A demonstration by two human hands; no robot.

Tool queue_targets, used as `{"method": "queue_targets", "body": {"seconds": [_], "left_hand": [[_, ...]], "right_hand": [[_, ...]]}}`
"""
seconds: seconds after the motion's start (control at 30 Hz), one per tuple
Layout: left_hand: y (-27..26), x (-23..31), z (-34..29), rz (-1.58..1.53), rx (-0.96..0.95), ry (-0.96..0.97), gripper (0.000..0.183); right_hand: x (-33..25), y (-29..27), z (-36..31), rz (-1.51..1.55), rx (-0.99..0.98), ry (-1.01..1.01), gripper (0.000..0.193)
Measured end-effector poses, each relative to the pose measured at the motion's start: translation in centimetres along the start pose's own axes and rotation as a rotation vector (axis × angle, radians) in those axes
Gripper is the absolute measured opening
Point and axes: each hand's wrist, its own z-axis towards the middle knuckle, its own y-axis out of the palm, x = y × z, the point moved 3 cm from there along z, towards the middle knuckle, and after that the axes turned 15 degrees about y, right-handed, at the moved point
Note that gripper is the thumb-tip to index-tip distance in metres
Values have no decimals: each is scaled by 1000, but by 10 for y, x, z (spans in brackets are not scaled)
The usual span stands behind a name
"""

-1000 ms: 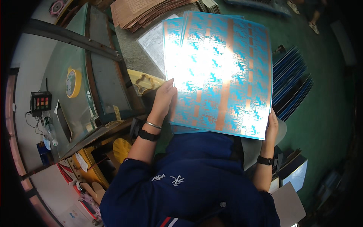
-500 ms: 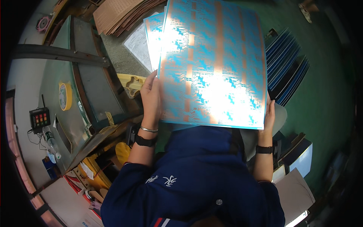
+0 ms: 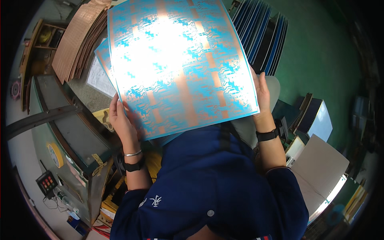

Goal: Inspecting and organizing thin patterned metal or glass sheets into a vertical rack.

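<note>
A large circuit board panel [image 3: 188,96], copper-coloured with a blue printed pattern, is held up between my two hands, with a bright glare across its upper middle. My left hand [image 3: 122,120] grips its left edge near the lower corner. At the right edge my right hand [image 3: 261,93] has hold of it, the fingers partly hidden behind the panel. Beneath its left side the corner of another blue and copper panel [image 3: 104,60] sticks out, beside a printed sheet [image 3: 99,80].
Stacked copper-coloured boards [image 3: 76,42] stand at the far left. A rack of blue panels [image 3: 260,36] is at the far right. To the left are a glass-topped frame table [image 3: 78,136], a yellow tape roll [image 3: 55,155] and a plastic bottle [image 3: 66,200]. An open carton [image 3: 316,164] sits at the right.
The view has turned, so the surroundings sit differently in the picture. The panel now appears further left and tilted, with the glare moved up its surface. Both hands keep hold of its edges.
</note>
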Motion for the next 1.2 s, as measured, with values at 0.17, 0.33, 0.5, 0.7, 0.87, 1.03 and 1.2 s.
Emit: {"method": "queue_targets", "body": {"seconds": [0.17,0.33,0.5,0.7,0.87,1.03,1.2], "left_hand": [[14,16,0,-11,-15,20,32],[20,33,10,-46,-109,28,35],[34,73,21,-723,-375,-195,57],[94,77,-21,-1245,-222,-204,46],[119,69,-48,-824,-414,-338,45],[91,71,-11,-795,-363,-316,38],[70,64,9,-659,-209,-168,36]], "right_hand": [[-5,-6,0,18,-5,-7,61],[-17,-34,-1,-81,-21,128,53],[-41,-37,-6,-310,63,-42,45],[1,16,16,40,-42,-186,41],[24,26,16,32,-190,-55,50],[-29,-20,-6,30,-26,-281,44],[-59,-37,-37,145,21,-394,49]]}}
